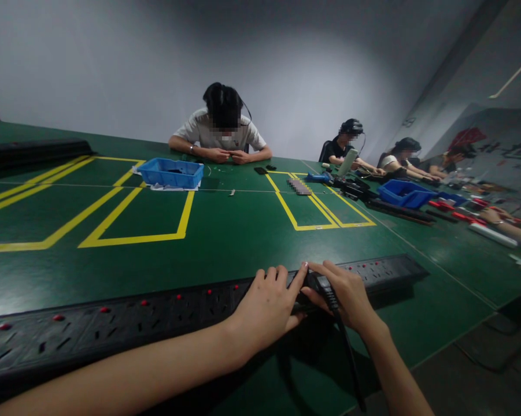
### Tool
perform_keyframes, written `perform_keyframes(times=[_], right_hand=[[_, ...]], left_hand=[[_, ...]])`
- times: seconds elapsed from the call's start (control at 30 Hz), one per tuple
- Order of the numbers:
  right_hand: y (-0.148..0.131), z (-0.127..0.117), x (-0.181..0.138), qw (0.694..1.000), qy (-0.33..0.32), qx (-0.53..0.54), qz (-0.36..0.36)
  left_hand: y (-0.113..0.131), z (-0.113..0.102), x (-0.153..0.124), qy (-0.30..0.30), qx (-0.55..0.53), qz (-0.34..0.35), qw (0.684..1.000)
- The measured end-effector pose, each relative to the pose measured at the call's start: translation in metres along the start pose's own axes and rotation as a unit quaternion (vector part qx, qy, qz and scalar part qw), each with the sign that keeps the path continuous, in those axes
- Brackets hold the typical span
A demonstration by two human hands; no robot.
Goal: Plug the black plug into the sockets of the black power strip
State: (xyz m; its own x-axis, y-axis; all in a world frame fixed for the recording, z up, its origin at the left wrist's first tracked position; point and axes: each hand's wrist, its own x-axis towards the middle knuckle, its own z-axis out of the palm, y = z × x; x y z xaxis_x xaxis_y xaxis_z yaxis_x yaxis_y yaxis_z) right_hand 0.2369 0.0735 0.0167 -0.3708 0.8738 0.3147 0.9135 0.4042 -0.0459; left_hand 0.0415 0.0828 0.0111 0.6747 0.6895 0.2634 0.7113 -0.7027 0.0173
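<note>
A long black power strip (156, 323) with red indicator lights and slotted sockets lies across the near side of the green table. My left hand (266, 306) is closed over the strip near its middle, fingers across the top and thumb on the near side. Just to the right, my right hand (344, 289) grips a black power plug (318, 283) against the strip. Its black cable (346, 352) hangs down towards me. Whether the prongs sit in a socket is hidden by the plug and my fingers.
Yellow tape outlines (134, 238) mark the green table (238, 231). A blue bin (171, 175) stands beyond the strip, opposite a seated person (223, 127). Another blue bin (403, 193), dark strips and red items lie at right, where several co-workers sit. A dark long object (34, 153) lies far left.
</note>
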Motion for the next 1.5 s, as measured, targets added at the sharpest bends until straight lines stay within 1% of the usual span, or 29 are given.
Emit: perform_keyframes(times=[0.2,0.53,0.8,1.17,1.5], right_hand=[[-0.0012,-0.0012,0.0004,1.0,0.005,-0.001,-0.004],[-0.0002,-0.0003,-0.0004,1.0,0.001,0.0,-0.006],[0.0021,0.0034,-0.0001,1.0,0.018,-0.013,-0.007],[0.0007,0.0023,-0.0001,0.998,0.038,0.036,-0.018],[-0.001,0.0009,0.0,0.998,0.028,0.052,-0.012]], left_hand=[[-0.0004,-0.0029,-0.0003,-0.004,0.003,0.001,1.0],[0.0006,-0.0016,-0.0001,-0.003,0.003,-0.003,1.0],[0.0007,-0.0023,0.0004,-0.002,0.011,-0.003,1.0],[0.0001,-0.0047,0.0009,-0.015,0.019,0.001,1.0],[0.0005,-0.0052,0.0014,-0.014,0.017,0.004,1.0]])
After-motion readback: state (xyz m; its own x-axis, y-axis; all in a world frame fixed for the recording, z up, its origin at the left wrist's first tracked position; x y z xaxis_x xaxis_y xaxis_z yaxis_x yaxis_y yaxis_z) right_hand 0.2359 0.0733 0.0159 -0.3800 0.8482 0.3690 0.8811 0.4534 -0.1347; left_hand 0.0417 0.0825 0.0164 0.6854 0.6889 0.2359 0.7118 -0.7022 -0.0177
